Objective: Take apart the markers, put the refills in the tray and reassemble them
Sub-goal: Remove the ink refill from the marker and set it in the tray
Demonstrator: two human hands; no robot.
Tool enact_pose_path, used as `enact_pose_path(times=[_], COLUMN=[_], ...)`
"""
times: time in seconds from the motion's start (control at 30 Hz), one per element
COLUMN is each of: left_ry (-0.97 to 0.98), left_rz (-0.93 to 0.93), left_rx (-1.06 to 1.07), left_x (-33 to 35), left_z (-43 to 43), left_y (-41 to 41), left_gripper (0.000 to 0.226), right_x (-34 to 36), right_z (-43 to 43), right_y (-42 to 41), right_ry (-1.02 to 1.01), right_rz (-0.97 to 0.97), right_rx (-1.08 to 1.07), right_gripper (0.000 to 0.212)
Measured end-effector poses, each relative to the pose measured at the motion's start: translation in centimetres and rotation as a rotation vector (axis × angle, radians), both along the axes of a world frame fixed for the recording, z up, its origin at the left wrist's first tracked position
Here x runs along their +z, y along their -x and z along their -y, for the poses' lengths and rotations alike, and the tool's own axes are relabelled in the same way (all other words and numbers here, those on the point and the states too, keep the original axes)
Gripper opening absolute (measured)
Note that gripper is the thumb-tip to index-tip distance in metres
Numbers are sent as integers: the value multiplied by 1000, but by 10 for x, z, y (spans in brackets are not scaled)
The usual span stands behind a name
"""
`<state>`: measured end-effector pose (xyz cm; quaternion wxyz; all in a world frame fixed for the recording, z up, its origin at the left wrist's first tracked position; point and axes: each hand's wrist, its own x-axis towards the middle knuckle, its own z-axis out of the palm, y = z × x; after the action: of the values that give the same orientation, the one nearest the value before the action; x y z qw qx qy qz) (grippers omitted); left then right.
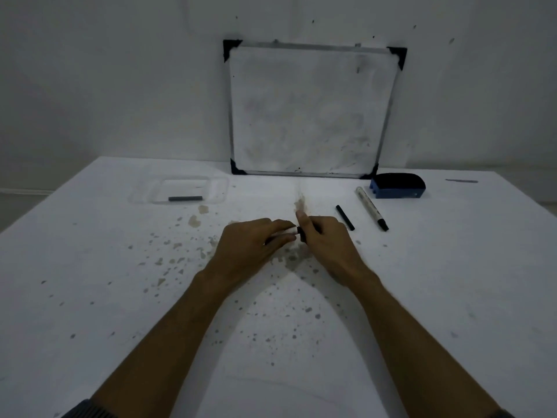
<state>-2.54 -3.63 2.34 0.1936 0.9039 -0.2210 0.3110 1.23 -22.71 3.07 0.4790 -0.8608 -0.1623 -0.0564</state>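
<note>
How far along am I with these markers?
One refill already lies in the tray. Both hands, left hand and right hand, grip a marker at its joint. A second refill and another marker wait on the table.

We see a whiteboard (310, 110) standing at the table's (90, 297) far edge against the wall. An eraser (398, 186) sits before its right corner, a marker (372, 208) and a loose cap (345, 217) just left. The tray (141, 196), far left, holds one refill (185, 198). Both hands (324, 239) meet mid-table.
</note>
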Motion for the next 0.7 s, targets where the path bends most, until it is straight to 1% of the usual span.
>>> enact_pose_path(times=[0.1, 0.17, 0.23, 0.3, 0.33, 0.4, 0.47, 0.5, 0.53, 0.57, 0.6, 0.63, 0.67, 0.7], left_ry=[-45, 10, 122, 227, 282, 432, 600, 649, 658, 614, 520, 417, 338, 282], left_rz=[49, -50, -219, -420, -540, -824, -1119, -1201, -1218, -1163, -1042, -887, -726, -590], left_rx=[-40, -95, -133, -152, -175, -272, -396, -425, -411, -356, -269, -182, -117, -83], left_x=[0, 0, 2, 8, 13, 23, 28, 29, 28, 26, 23, 20, 16, 12], left_z=[5, 5, 3, 1, -1, -13, -28, -33, -36, -34, -30, -24, -19, -13], left_y=[-3, -3, -3, -3, -3, -1, 3, 4, 6, 7, 8, 9, 8, 7], left_gripper=[33, 32, 31, 31, 33, 40, 55, 62, 67, 66, 60, 48, 40, 37], right_x=[0, 0, -1, -3, -2, 2, 9, 6, 4, 3, 2, -2, -4, -4], right_z=[-2, -6, -9, -13, -15, -17, -18, -17, -19, -20, -21, -21, -21, -19], right_y=[-1, -2, -2, 0, 4, 10, 13, 13, 13, 15, 17, 16, 13, 9], right_ry=[4, 70, 108, 64, 28, 24, 77, 109, 144, 121, 90, 53, 53, 59], right_rz=[-51, -26, 36, 75, 113, 348, 536, 614, 668, 614, 464, 271, 131, 37], right_rx=[-17, -49, -97, -113, -89, 12, 145, 195, 179, 123, 63, 24, -20, -63], right_gripper=[64, 63, 64, 64, 63, 61, 62, 63, 62, 61, 63, 66, 67, 67])
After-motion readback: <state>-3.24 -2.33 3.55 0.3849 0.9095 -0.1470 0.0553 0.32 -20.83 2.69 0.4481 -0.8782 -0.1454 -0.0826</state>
